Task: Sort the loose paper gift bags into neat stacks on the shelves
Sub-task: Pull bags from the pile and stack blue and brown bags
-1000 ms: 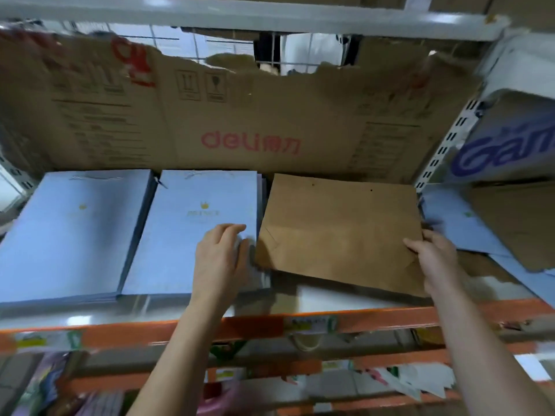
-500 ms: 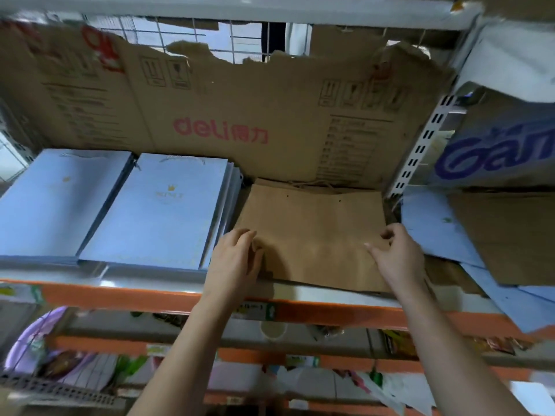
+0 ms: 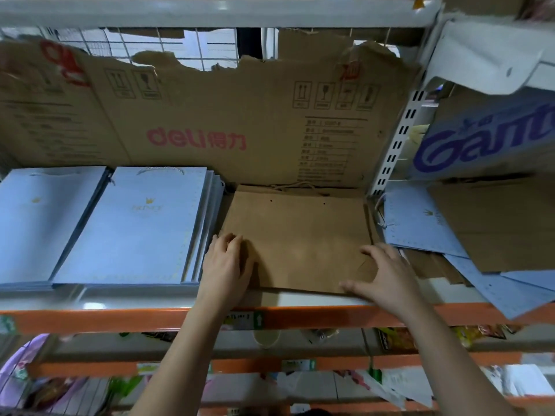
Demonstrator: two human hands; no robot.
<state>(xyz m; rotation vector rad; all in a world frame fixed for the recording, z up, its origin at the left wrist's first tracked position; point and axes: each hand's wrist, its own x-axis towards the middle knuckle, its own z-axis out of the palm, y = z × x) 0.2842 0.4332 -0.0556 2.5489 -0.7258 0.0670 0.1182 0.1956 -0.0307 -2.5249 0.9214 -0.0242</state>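
A flat brown paper bag (image 3: pixel 300 235) lies on the shelf (image 3: pixel 168 298), its top edge against the cardboard back wall. My left hand (image 3: pixel 226 265) rests against its left edge, fingers together. My right hand (image 3: pixel 381 274) lies flat on its front right corner, fingers spread. To the left sit two neat stacks of light blue gift bags, one at the far left (image 3: pixel 42 217) and one with a gold crown print (image 3: pixel 141 223). On the right, loose blue bags (image 3: pixel 417 226) and brown bags (image 3: pixel 498 226) lie jumbled in a heap.
A torn cardboard sheet (image 3: pixel 210 115) printed "deli" lines the back of the shelf. A white slotted upright (image 3: pixel 396 136) divides this bay from the right one. The orange shelf beam (image 3: pixel 120 319) runs along the front, with cluttered lower shelves (image 3: pixel 300 382) beneath.
The brown bag has slid back against the cardboard wall and now lies square. Both hands followed it, settling at its left edge and front right corner.
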